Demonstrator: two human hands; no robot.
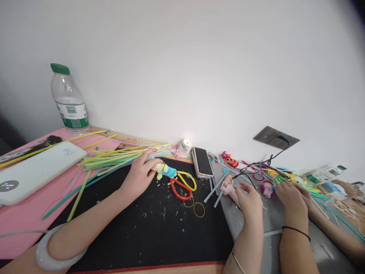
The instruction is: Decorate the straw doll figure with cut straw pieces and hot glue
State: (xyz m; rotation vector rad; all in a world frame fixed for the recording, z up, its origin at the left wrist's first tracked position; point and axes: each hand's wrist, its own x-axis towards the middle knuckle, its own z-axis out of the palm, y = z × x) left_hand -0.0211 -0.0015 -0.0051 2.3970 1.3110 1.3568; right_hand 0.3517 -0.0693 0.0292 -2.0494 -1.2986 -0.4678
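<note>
My left hand [140,173] rests on the black mat [148,228], its fingers closed on a small fuzzy yellow-and-blue craft piece [164,170] at the edge of a bundle of yellow and green straws [114,156]. My right hand [248,198] lies on the grey board [273,217], fingers curled around the handle of a pink glue gun [228,186] whose nozzle points left. Red-and-yellow scissors [182,186] and two rubber bands [196,207] lie between my hands.
Another person's hands [291,194], one wrist with a black band, work among colourful pieces [273,176] on the right. A phone [202,161], a small white cup [185,147], a water bottle [69,101], a white power bank [34,169] and a wall socket [276,137] are nearby.
</note>
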